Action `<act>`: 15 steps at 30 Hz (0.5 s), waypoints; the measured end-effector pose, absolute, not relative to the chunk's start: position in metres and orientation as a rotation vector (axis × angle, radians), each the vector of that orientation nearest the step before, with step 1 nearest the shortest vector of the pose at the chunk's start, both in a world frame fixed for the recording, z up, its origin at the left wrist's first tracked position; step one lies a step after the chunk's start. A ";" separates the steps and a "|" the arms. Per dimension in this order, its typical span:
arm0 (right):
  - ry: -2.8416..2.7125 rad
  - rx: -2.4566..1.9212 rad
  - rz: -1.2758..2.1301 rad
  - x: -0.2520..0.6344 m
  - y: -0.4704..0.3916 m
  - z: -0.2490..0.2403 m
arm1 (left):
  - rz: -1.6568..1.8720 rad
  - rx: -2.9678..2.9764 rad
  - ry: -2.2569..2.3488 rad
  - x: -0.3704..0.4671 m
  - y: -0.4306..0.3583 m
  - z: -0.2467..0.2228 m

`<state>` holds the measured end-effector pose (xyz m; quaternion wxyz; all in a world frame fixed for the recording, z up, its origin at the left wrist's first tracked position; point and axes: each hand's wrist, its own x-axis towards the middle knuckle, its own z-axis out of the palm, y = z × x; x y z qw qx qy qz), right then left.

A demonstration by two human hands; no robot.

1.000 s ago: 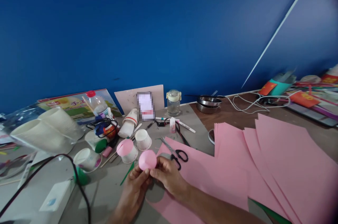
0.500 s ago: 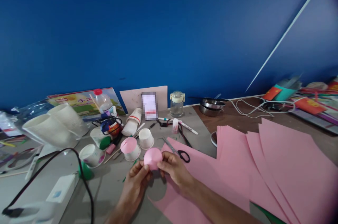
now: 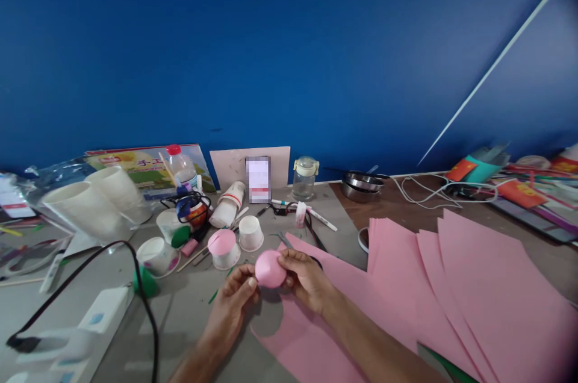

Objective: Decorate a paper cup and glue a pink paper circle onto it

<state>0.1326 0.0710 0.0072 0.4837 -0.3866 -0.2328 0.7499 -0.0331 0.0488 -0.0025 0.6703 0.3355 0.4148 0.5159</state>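
Note:
Between my two hands is a small round piece of pink paper, shaped like a shallow cone. My left hand pinches its left edge with thumb and fingers. On the opposite edge, my right hand grips it too. Just behind stands a white paper cup topped by a similar pink paper cone. Another small white cup sits upside down beside it. Scissors lie mostly hidden behind my right hand, on a large pink sheet with a rounded cut-out.
Several pink sheets spread over the right side. A power strip and black cable occupy the left front. Along the blue wall stand a phone, a glass jar, steel bowls and a plastic bottle.
The pink paper cone has turned slightly in my fingers and shifted a little right. My right hand now covers more of the scissors. The camera view has moved slightly.

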 end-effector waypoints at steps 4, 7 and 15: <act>-0.542 -0.926 1.910 0.130 0.074 -0.002 | 1.201 0.791 0.940 -0.033 0.049 0.001; -0.656 -0.989 1.911 0.130 0.073 -0.006 | 1.181 0.773 0.971 -0.034 0.049 0.000; -1.864 -1.285 1.082 0.140 0.058 0.033 | 1.184 0.795 0.983 -0.036 0.050 -0.008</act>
